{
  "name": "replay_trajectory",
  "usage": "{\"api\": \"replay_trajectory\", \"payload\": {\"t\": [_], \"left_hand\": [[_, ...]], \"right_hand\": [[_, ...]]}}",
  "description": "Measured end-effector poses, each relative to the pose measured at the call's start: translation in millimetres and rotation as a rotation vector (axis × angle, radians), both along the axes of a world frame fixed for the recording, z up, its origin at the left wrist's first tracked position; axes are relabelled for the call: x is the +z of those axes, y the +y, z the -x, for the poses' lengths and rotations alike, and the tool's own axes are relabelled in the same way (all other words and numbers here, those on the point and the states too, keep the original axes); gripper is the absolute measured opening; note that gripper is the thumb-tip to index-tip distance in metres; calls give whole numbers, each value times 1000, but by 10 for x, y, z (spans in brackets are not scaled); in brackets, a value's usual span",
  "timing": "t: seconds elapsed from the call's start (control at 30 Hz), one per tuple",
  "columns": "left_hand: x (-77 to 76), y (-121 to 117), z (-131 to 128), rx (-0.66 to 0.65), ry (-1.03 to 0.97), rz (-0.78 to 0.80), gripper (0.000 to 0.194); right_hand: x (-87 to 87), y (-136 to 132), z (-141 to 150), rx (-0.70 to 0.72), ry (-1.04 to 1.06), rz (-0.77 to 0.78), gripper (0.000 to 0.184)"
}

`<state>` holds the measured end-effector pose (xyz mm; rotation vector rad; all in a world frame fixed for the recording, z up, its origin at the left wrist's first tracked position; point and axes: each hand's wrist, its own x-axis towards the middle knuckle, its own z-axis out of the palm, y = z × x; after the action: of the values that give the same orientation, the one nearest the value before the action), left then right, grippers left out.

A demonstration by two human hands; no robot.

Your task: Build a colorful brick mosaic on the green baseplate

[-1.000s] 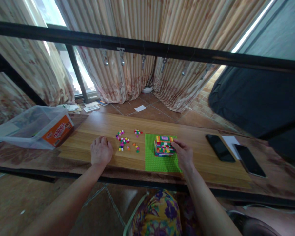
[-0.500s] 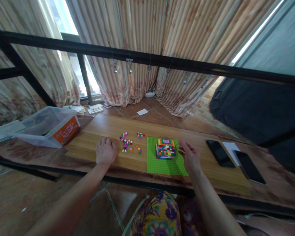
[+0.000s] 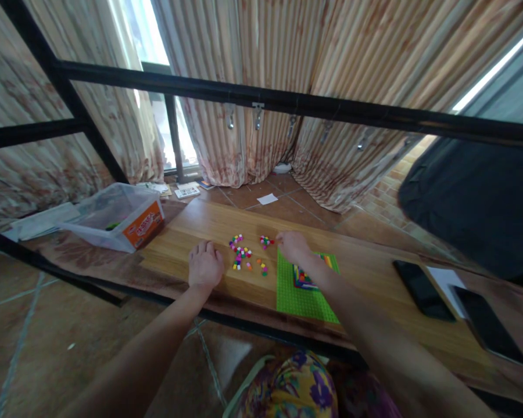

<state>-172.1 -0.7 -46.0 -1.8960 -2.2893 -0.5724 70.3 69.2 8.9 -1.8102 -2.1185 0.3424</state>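
Note:
My left hand (image 3: 204,266) lies flat on the wooden tabletop (image 3: 192,232), fingers stretched, holding nothing. Just right of it are several small loose coloured bricks (image 3: 241,254). My right hand (image 3: 293,245) has reached across to the far left corner of the green baseplate (image 3: 303,293), its fingers curled down close to the farthest loose bricks (image 3: 266,240); whether it grips one is hidden. My right forearm crosses over the multicoloured block build (image 3: 305,277) on the baseplate and hides most of it.
A clear plastic bin with an orange label (image 3: 119,216) stands at the table's left end. Two dark phones (image 3: 422,281) (image 3: 488,325) and a white sheet (image 3: 445,280) lie at the right. A black metal bar (image 3: 287,103) runs overhead before striped curtains.
My right hand left the right side of the block build and moved left and forward over it to the loose bricks. The view swung right; my left hand stayed put.

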Motion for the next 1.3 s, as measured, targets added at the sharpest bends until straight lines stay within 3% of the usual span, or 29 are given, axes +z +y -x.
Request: {"api": "replay_trajectory", "payload": {"t": [0.1,0.33,0.43,0.5,0.53,0.67,0.73,0.87,0.97,1.1,1.3], "left_hand": [[-12,-1,3,-11,-16,-5,32],[-38,2,10,-3,-21,-8,34],[-32,-1,12,-12,-34,-9,33],[-24,-5,12,-12,-39,-8,32],[-20,-6,11,-12,-38,-7,32],[-10,-1,2,-17,-32,-7,33],[-8,1,0,-17,-32,-11,34],[-8,-8,39,-14,-29,-16,37],[-18,43,95,-65,-59,-16,42],[-27,294,29,-121,-152,-2,45],[-34,675,-323,-443,-216,-8,50]], "right_hand": [[-78,154,206,23,-120,81,4],[-112,223,361,39,-252,172,23],[-30,183,381,35,-241,163,29],[100,144,352,46,-205,126,22],[182,116,311,53,-180,98,17],[466,-125,-132,58,-38,-68,29],[485,-344,-503,17,271,-243,25],[248,-867,-1217,-302,651,-347,26],[1,-1141,-1449,-465,777,-311,31],[-169,-1192,-1357,-399,876,-241,30],[-174,-1095,-1119,-433,706,-252,25]]}}
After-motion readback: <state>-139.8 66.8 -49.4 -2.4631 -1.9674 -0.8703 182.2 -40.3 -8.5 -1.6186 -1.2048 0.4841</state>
